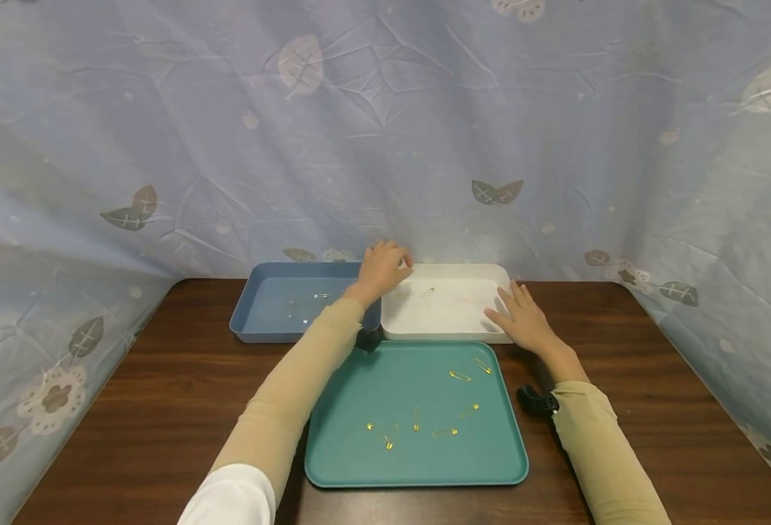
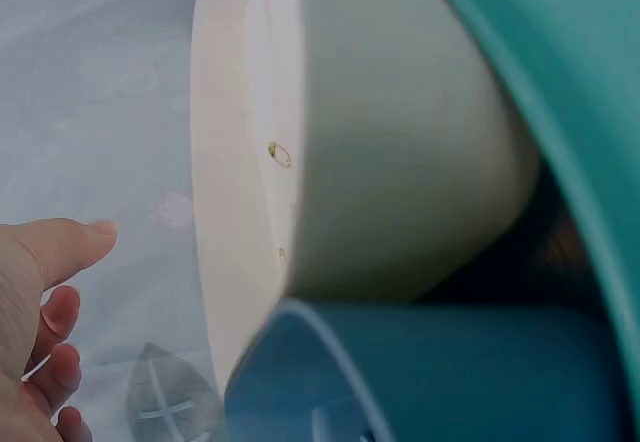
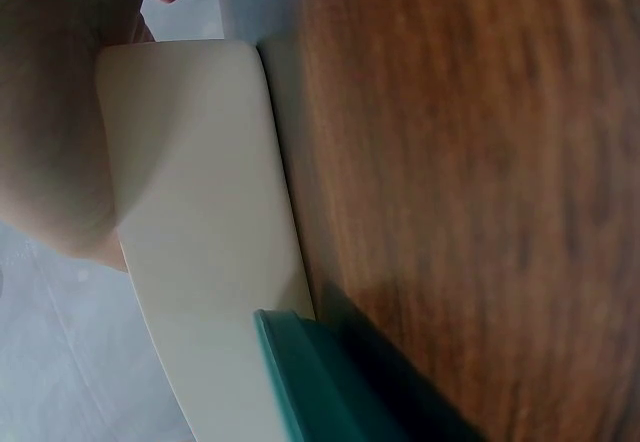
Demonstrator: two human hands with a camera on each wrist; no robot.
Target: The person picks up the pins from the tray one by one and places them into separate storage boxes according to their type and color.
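My left hand point(image 1: 382, 268) hovers over the back part where the blue tray point(image 1: 274, 337) and the white tray point(image 1: 444, 338) meet. In the left wrist view its thumb and fingers are loosely bent, with nothing between them. A gold safety pin point(image 1: 428, 292) lies in the white tray, under and to the right of that hand. My right hand point(image 1: 526, 321) rests at the white tray's right rim, fingers spread. Several small silver pins point(image 1: 321, 295) lie in the blue tray. On the green tray point(image 1: 418, 477) several gold safety pins point(image 1: 460, 376) lie scattered.
The three trays stand on a dark wooden table point(image 1: 162, 423), the green one in front of the other two. A patterned cloth point(image 1: 385, 131) hangs behind the table and along both sides. A black strap point(image 1: 538, 401) is on the right wrist.
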